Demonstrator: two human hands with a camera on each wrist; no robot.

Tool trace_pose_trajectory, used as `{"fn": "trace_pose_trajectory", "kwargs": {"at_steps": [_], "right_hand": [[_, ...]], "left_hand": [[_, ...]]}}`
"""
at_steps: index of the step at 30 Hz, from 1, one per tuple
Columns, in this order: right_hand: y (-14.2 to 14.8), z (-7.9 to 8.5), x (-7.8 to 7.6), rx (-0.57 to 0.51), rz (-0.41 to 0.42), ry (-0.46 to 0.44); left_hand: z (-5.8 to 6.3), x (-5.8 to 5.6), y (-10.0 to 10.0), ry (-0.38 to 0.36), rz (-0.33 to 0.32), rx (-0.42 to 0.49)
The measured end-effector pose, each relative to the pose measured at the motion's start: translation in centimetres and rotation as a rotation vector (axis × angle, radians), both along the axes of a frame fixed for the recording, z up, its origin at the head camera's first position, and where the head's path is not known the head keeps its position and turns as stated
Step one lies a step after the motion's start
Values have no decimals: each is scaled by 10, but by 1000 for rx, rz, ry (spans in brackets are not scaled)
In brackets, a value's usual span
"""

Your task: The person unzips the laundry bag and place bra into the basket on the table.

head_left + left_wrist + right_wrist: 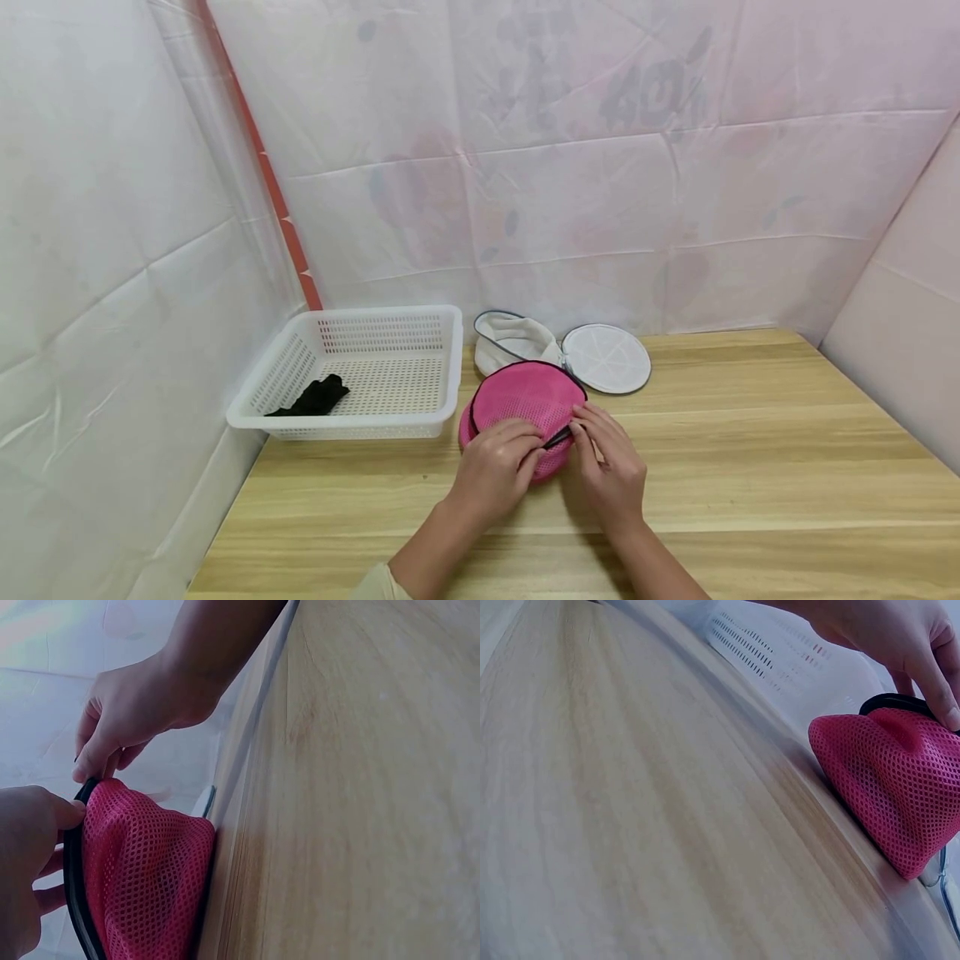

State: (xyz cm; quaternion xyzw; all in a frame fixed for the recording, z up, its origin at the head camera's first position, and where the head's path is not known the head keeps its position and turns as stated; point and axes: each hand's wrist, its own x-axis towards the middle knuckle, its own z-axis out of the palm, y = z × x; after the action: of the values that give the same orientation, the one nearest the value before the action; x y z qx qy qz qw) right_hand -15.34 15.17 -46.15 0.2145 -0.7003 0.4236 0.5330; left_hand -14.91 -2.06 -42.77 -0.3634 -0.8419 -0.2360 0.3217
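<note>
A round pink mesh laundry bag (528,396) with black zipper trim stands on the wooden table in front of me. My left hand (491,471) pinches the near part of its black edge, thumb and fingers on the trim. Just to the right, my right hand (615,475) pinches the same trim near the bag's right side. In the left wrist view the black trim (73,877) runs between both hands, above the sagging pink mesh (150,877). From the right wrist, the left hand (892,645) shows with its fingertips at the bag's rim.
Behind the pink bag lies a white round bag (510,342), open, its round lid (607,358) flat to the right. A white plastic basket (453,367) stands at the left, holding a black cloth item (315,396). White sheeting (562,167) hangs around the wooden table (750,467).
</note>
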Motion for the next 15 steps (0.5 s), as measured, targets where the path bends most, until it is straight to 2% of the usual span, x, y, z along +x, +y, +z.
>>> {"fn": "trace_pose_trajectory", "kwargs": {"at_steps": [11, 15], "right_hand": [[4, -7, 0, -32, -52, -210], [3, -4, 1, -47, -50, -238]], "left_hand": [[-1, -1, -1, 5, 3, -3], [-1, -1, -1, 9, 0, 0]]}}
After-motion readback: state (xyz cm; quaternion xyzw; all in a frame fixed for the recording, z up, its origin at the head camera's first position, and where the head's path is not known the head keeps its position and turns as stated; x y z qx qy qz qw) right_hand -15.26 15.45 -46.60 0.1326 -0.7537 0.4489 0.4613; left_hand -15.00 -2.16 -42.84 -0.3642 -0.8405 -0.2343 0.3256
